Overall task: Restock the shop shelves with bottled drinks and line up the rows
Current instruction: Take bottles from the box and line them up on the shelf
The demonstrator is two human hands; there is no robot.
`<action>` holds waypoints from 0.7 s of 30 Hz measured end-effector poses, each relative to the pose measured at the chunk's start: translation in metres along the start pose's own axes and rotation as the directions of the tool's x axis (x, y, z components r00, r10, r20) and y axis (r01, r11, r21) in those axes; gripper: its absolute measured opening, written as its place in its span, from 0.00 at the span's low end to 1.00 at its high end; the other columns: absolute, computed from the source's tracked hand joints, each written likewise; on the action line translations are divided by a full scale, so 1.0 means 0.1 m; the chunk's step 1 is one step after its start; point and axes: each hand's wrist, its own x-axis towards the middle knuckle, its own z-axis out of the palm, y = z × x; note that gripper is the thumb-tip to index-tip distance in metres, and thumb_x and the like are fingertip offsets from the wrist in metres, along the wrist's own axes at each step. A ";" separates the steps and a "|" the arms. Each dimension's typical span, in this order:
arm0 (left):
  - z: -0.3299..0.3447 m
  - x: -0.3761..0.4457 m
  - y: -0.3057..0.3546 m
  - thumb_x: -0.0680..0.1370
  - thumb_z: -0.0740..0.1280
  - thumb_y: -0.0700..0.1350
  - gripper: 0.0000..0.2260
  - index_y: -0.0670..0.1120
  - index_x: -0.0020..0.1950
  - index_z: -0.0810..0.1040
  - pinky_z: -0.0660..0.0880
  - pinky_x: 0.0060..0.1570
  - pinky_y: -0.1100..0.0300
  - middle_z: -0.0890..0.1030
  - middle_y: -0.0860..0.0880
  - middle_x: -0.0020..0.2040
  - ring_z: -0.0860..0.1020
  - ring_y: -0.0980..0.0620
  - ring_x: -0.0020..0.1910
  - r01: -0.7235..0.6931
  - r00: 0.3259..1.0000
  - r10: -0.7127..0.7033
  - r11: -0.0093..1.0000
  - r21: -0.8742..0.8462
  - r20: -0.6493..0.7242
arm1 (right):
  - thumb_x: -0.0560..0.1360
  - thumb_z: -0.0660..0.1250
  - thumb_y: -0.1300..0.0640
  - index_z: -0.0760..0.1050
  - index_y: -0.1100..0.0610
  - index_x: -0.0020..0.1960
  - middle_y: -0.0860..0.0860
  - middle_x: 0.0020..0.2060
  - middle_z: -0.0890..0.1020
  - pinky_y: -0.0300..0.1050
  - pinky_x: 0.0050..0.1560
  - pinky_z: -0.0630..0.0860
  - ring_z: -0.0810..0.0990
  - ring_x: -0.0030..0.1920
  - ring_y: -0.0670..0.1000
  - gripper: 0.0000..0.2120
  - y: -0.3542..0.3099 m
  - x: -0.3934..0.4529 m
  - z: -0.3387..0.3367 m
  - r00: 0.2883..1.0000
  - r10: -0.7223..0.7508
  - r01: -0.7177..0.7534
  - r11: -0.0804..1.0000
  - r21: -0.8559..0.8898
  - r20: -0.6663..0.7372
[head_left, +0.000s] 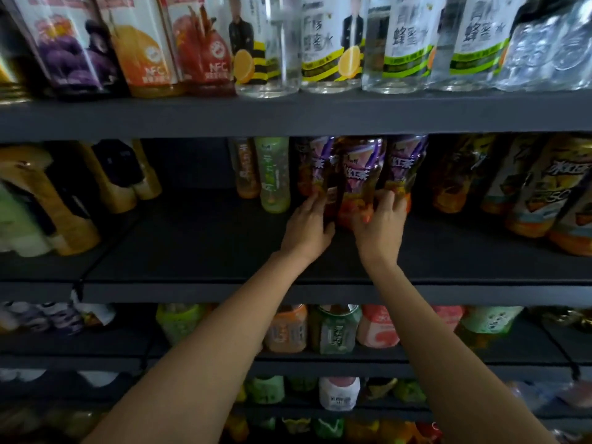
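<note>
Both bare arms reach up to the middle shelf (198,238), a dark board with much of its front part bare. The left hand (309,224) and the right hand (381,224) flank the tea bottle (355,181), a dark drink with a purple and orange label standing upright in the middle of the shelf. The left hand's fingers curl round the bottle's lower left side, with the thumb at the front near the base. The right hand grips its lower right side, fingers wrapped over the orange part of the label. Close behind it stand two like bottles, one to the left (315,165) and one to the right (405,165), touching or nearly so. Further left on the same shelf are an orange bottle (246,168) and a green bottle (274,174), side by side. To the right a row of yellow-labelled bottles (531,187) leans in view. The top shelf (288,115) carries juice bottles (141,43) on the left and clear water bottles (400,43) on the right. Lower shelves hold more drinks, blurred and dim
</note>
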 end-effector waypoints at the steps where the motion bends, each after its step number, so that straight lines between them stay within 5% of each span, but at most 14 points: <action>1: -0.08 -0.11 -0.06 0.78 0.62 0.44 0.23 0.44 0.72 0.63 0.63 0.69 0.51 0.62 0.45 0.73 0.63 0.46 0.71 0.017 0.997 -0.018 1.000 -0.020 -0.080 | 0.73 0.67 0.61 0.67 0.65 0.60 0.61 0.59 0.69 0.48 0.50 0.71 0.70 0.59 0.61 0.18 -0.07 -0.11 0.02 0.997 -0.063 0.064 0.998 0.024 -0.044; 6: -0.59 -1.04 -0.65 0.74 0.63 0.38 0.14 0.42 0.59 0.73 0.71 0.56 0.48 0.74 0.43 0.58 0.73 0.44 0.57 0.080 0.877 -0.099 0.995 -0.061 -0.470 | 0.73 0.63 0.65 0.70 0.67 0.56 0.62 0.52 0.72 0.43 0.49 0.70 0.74 0.51 0.60 0.12 -0.69 -0.87 0.37 0.900 -0.432 0.410 0.885 0.220 0.063; 12: -0.95 -3.10 -1.97 0.72 0.57 0.43 0.14 0.40 0.54 0.73 0.68 0.50 0.58 0.73 0.42 0.52 0.72 0.47 0.51 0.416 0.780 -0.406 0.905 -0.090 -0.476 | 0.72 0.56 0.62 0.73 0.63 0.53 0.61 0.51 0.73 0.49 0.52 0.72 0.74 0.51 0.59 0.13 -1.31 -2.60 1.06 0.603 -0.707 0.543 0.703 0.459 0.370; 15: -0.92 -4.45 -2.65 0.71 0.59 0.44 0.16 0.37 0.54 0.74 0.70 0.52 0.53 0.73 0.37 0.53 0.74 0.39 0.52 0.714 0.622 -0.685 0.695 -0.084 -0.379 | 0.72 0.60 0.62 0.74 0.61 0.53 0.58 0.54 0.72 0.49 0.57 0.71 0.72 0.55 0.59 0.11 -1.20 -3.69 1.51 0.364 -0.626 0.507 0.754 0.417 0.689; 18: -0.95 -5.57 -3.12 0.71 0.59 0.43 0.18 0.34 0.56 0.73 0.72 0.50 0.48 0.72 0.33 0.55 0.74 0.33 0.50 0.900 0.403 -0.886 0.429 -0.076 -0.230 | 0.75 0.62 0.62 0.71 0.60 0.60 0.56 0.60 0.67 0.47 0.63 0.65 0.66 0.63 0.58 0.14 -0.85 -4.64 1.86 0.067 -0.355 0.457 0.842 0.287 0.933; 21: -0.86 -6.32 -3.55 0.74 0.61 0.34 0.17 0.33 0.63 0.68 0.68 0.52 0.48 0.67 0.35 0.63 0.72 0.34 0.55 0.962 0.273 -0.960 0.272 0.012 -0.059 | 0.75 0.62 0.61 0.70 0.59 0.62 0.57 0.62 0.66 0.49 0.63 0.64 0.66 0.64 0.59 0.16 -0.52 -5.31 2.16 -0.037 -0.153 0.467 0.871 0.152 0.988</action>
